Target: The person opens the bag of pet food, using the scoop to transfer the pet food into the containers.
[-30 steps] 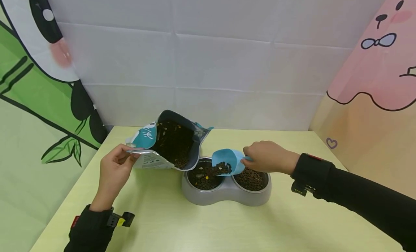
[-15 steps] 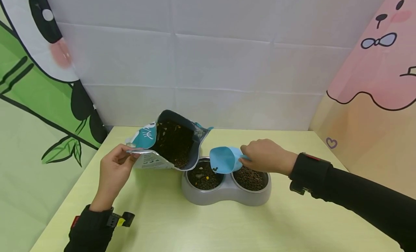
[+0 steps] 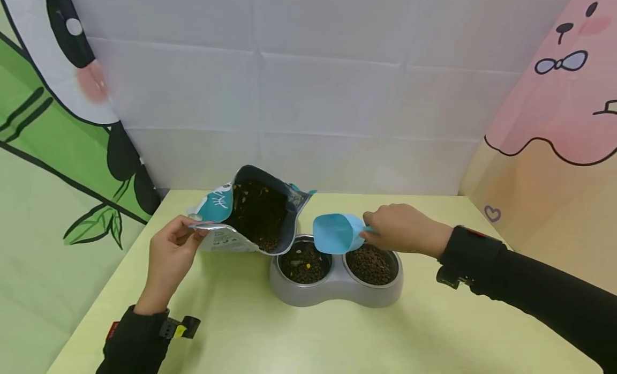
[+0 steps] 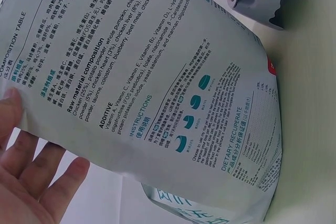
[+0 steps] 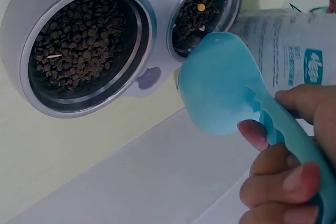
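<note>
Fingers of the right hand (image 3: 402,229) grip the scoop (image 3: 335,234) by its handle (image 5: 295,134), likely light and stiff; the left hand (image 3: 172,259) pinches the food bag (image 3: 225,240) by its probably floppy rim.

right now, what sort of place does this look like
Probably a staged pet-feeding corner: a grey double bowl of kibble, an open food bag, and a cartoon-printed backdrop around a pale table.
</note>
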Demonstrator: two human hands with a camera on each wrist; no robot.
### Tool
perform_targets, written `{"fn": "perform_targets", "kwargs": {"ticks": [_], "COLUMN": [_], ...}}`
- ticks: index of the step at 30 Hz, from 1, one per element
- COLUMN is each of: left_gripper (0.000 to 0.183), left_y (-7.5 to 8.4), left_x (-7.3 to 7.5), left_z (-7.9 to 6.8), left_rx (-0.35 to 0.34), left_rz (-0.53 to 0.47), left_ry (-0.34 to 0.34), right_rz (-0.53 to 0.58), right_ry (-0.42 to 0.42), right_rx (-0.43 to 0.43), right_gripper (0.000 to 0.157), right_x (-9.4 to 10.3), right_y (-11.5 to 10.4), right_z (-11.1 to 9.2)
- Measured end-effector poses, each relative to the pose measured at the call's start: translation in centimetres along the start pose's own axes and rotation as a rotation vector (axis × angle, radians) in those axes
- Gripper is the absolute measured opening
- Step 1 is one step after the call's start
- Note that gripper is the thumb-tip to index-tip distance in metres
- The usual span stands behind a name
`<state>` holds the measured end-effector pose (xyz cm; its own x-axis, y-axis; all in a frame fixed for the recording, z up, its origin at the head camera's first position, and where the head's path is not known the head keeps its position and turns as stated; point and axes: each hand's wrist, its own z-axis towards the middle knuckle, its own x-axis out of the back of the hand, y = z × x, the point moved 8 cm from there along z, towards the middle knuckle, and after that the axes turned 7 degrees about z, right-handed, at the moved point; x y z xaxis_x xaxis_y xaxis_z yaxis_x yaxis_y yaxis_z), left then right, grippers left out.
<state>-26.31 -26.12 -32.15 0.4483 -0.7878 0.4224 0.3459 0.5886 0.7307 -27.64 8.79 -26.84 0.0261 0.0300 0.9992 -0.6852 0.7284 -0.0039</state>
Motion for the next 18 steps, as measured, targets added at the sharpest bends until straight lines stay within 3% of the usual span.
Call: {"fn": "perform_targets", "kwargs": {"ticks": [6, 11, 18], "left_gripper": [0.009, 0.008, 0.007], "left_y": [-0.2, -0.4, -0.1], "left_x": [-0.1, -0.1, -0.1], "left_z": [0.0, 0.0, 0.0], "left_rx": [-0.013, 0.002, -0.004], "left_rz": [-0.004, 0.011, 0.018], "left_ry": [0.002, 0.001, 0.006], "right_rz": [0.219, 0.321, 0.390], "right_ry": [-0.085, -0.112, -0.105], "right_rx": [-0.101, -0.140, -0.125], "right_gripper": [0.019, 0.022, 0.024], "right_x": [0.4, 0.8, 2.9], "right_y": [1.9, 2.8, 2.6], "right_z": [-0.9, -1.7, -2.7]}}
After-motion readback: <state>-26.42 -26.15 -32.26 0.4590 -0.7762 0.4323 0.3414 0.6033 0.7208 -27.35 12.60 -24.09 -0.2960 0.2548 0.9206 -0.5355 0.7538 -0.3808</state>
